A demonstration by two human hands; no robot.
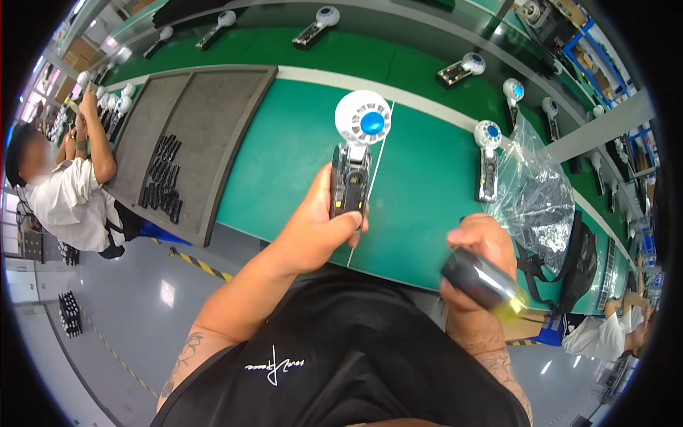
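White-headed already but still uncovered at handle [350, 186]: holding fan [356, 151] in left grip [313, 233], dark tool [484, 280] in right grip [494, 244].

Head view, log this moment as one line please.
left hand: holding white-headed device | right hand: gripping dark cylindrical tool | second device: beside clear bag

Left hand [320, 231] curled tight, thumb [345, 225] lying across, right hand [494, 240] gripping, blurred, tattooed forearms [242, 295] apart
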